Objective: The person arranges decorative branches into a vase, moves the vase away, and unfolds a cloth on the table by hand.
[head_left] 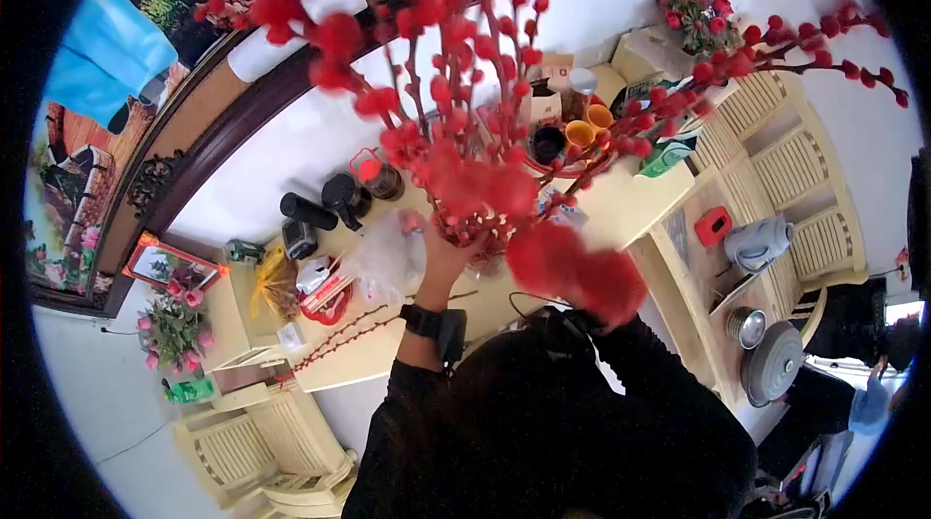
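A tall bunch of branches with fuzzy red berries fills the upper middle, its nearest parts blurred. At its base, my left hand is closed around the lower stems, with some fingers hidden by berries. Something clear, perhaps a glass vase, shows in part beside that hand. My right sleeve reaches up to a large blurred red cluster, which covers my right hand, so its fingers do not show. Another thin red-berried branch lies on the cream table to the left.
Along the wall stand a dark bottle, a black jug and a red-lidded jar. A clear plastic bag lies near my left hand. Orange cups are at the back. A kettle and round lid sit right.
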Action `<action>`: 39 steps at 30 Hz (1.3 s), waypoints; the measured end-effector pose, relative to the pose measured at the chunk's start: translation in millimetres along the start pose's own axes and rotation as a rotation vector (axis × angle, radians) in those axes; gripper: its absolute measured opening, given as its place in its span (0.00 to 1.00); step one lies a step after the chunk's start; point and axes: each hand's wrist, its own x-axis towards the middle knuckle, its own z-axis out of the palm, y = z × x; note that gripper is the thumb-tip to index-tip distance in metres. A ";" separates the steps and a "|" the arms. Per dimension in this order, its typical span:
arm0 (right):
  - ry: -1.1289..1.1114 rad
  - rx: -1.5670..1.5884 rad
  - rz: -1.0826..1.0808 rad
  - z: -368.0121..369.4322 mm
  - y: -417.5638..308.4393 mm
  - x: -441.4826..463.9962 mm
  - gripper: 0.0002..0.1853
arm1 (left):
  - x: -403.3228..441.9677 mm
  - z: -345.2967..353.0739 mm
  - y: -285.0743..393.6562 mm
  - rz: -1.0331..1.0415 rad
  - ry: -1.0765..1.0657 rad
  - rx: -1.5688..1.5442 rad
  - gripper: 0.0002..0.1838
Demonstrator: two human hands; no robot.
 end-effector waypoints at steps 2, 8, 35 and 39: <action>-0.037 -0.024 0.137 0.9 2.9 -3.5 0.19 | -6.7 -4.5 -20.0 -0.060 -0.007 -0.037 0.35; -0.029 -0.074 0.053 -2.6 6.2 -1.9 0.19 | -1.0 -6.1 -16.0 -0.009 -0.036 0.067 0.30; 0.156 -0.220 -0.037 -1.7 4.5 1.5 0.13 | 3.9 6.1 7.1 -0.056 0.033 0.022 0.22; 0.191 -0.264 0.161 -5.9 0.8 -12.0 0.07 | 1.4 9.3 6.6 -0.042 0.034 -0.059 0.22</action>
